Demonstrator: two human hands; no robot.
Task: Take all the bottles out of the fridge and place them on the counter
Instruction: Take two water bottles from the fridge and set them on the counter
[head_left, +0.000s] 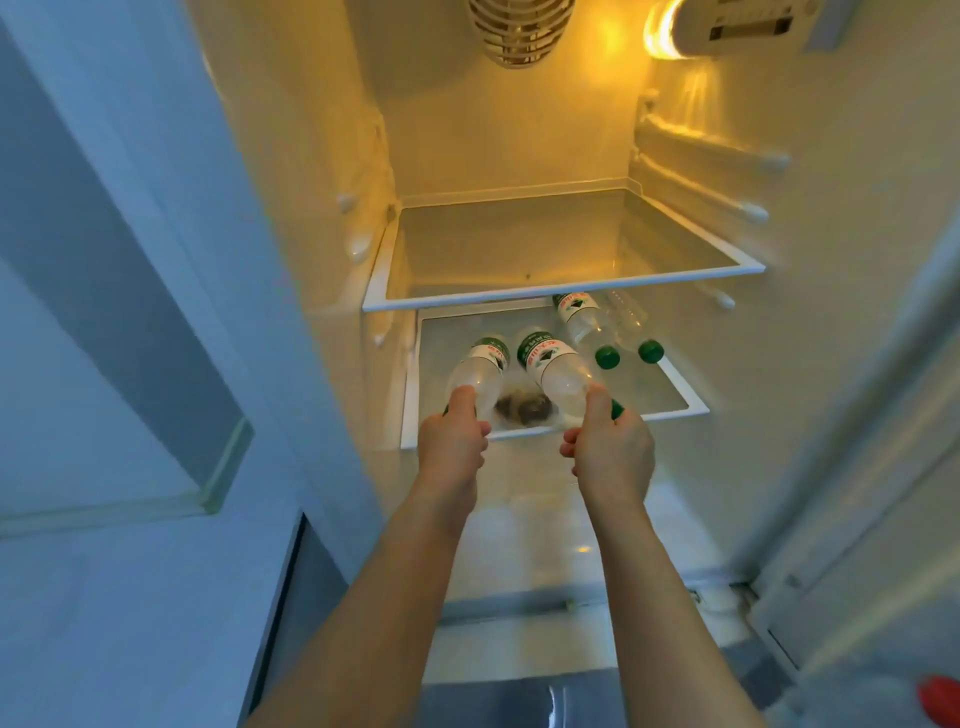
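- Left hand (451, 441): I see it curled round the cap end of the left bottle (480, 371), thumb laid along the neck. Its cap is hidden under the fingers, apart from a thin dark sliver at the hand's left edge.
- Right hand (613, 447): it grips the neck of the second bottle (553, 371) the same way. A slice of green cap shows just right of the thumb; the rest is covered.
- Both held bottles lie on their sides on the lower shelf (691, 405), bases pointing into the fridge, necks at the front rim. I cannot tell whether either one is lifted clear of the glass.
- Two more bottles lie on the same shelf to the right rear: the third bottle (584, 325) and the fourth bottle (631, 322), green caps facing me. Their bases are cut off from view by the front edge of the upper shelf (566, 288).
- Label print on all bottles is too blurred for me to read.
- A dark smudge (523, 408) sits between the two held necks; I cannot say if it lies on the shelf or below the glass.
- At the bottom right frame edge a red object (940, 699) is cut off and unidentifiable.
- Top of frame: a vent grille (519, 31) and the lit lamp (662, 28), both cropped.
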